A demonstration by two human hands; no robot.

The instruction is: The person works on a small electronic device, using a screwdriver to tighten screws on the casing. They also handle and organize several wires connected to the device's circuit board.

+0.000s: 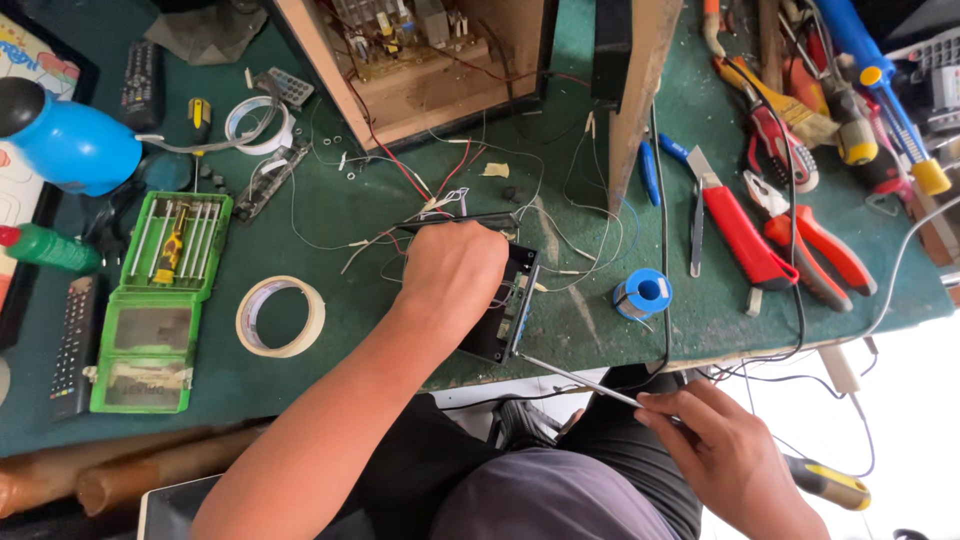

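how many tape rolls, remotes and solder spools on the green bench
Tape rolls: 2, one beige and one white
Remote controls: 2, one at the bench's front edge and one at the back
Solder spools: 1, blue
Total: 5

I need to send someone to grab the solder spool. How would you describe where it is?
On the green workbench, look right of the left hand that holds the small black box. The solder spool stands there near the front edge: small, round, blue, unlike the long red-handled tools beyond it.
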